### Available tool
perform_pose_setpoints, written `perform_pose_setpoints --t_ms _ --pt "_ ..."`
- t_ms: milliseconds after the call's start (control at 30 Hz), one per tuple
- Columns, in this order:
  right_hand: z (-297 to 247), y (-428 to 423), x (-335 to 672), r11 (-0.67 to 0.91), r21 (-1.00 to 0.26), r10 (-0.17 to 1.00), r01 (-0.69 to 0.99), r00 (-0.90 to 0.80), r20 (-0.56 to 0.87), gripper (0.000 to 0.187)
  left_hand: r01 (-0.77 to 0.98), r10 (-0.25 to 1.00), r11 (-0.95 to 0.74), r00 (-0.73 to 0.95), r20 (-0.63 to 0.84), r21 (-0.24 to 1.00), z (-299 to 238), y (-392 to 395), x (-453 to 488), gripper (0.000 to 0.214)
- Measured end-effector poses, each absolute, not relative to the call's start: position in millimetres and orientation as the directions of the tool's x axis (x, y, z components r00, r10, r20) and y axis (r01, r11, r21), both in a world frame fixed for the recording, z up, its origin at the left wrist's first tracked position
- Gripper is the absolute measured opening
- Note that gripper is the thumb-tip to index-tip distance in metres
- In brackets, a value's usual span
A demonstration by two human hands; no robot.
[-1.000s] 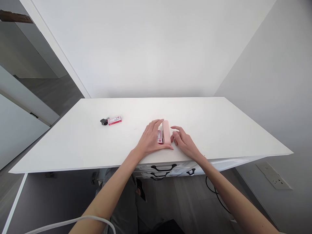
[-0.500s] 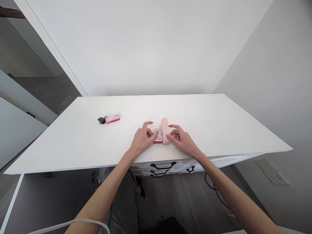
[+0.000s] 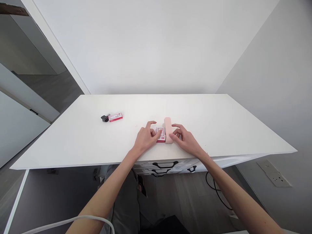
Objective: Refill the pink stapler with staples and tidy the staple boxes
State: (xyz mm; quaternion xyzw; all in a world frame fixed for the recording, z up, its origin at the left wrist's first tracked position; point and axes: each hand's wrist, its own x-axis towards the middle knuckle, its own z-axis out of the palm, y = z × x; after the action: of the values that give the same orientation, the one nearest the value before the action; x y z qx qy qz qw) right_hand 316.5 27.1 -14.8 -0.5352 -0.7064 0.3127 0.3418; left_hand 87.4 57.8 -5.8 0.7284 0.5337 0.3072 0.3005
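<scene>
Near the front middle of the desk, a small red-and-white box [image 3: 160, 138] lies flat, right beside a long pink stapler [image 3: 168, 130] that points away from me. My left hand [image 3: 147, 136] grips the box, its thumb on top and its index finger arched behind. At the stapler's right side, my right hand [image 3: 182, 138] has its thumb against the near end and its index finger by the far end. The stapler's underside is hidden, and the right hand's lower fingers are curled.
Further left on the white desk [image 3: 73, 139] lie a second red-and-white box [image 3: 115, 117] and a small black tool [image 3: 105, 118] touching it. A white wall stands behind. Drawers with black handles [image 3: 165, 165] are under the front edge. A white cable [image 3: 80, 217] crosses my left forearm.
The whole view has shifted slightly, so everything sits a little further right. A small gap with a metallic edge shows more between box and stapler; hand poses look nearly the same.
</scene>
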Motion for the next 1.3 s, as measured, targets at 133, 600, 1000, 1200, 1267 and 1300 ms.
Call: perform_pose_setpoints --t_ms 133,600,1000,1200,1267,1300 --pt "-14 26 317 0.225 -0.81 0.972 0.542 -0.187 0.145 0.053 0.649 0.948 -0.317 0.206 0.241 0.692 -6 66 76 0.041" --pt "-17 26 317 0.213 -0.824 0.974 0.525 -0.183 0.135 0.053 0.974 0.876 -0.145 0.046 0.481 0.173 -6 90 -44 0.044" --pt "-18 26 317 0.217 -0.826 0.974 0.521 -0.171 0.149 0.053 0.904 0.896 -0.243 0.071 0.438 0.351 -5 69 0 0.065" --pt "-18 26 317 0.227 -0.824 0.972 0.52 -0.171 0.16 0.053 0.908 0.916 -0.113 -0.062 0.396 0.404 -8 82 11 0.071" --pt "-18 27 317 0.226 -0.824 0.973 0.519 -0.169 0.16 0.052 0.892 0.922 -0.132 -0.049 0.383 0.433 -5 81 12 0.065" --pt "-19 27 317 0.223 -0.826 0.973 0.517 -0.168 0.158 0.051 0.877 0.922 -0.163 -0.027 0.386 0.451 -2 78 13 0.062"
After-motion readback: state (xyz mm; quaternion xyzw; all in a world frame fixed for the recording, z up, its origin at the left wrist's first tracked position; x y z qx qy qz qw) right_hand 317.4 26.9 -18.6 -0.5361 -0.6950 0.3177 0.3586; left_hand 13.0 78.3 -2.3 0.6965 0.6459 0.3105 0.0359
